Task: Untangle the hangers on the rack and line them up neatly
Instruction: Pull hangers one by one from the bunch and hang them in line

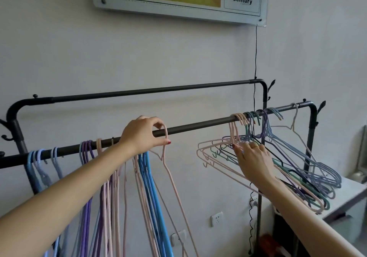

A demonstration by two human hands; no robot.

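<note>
Left hand (144, 135) pinches pink hanger (165, 137); right hand (253, 157) seemingly grips tangled hangers (288, 163).

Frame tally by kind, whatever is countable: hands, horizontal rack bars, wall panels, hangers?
Hands: 2, left hand and right hand
Horizontal rack bars: 2, front bar and rear bar
Wall panel: 1
Hangers: too overlapped to count
Total counted: 5

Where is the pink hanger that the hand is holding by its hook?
In the head view, the pink hanger hangs on the front rail, near its middle, pinched by the left hand, just right of the blue hangers.
</note>
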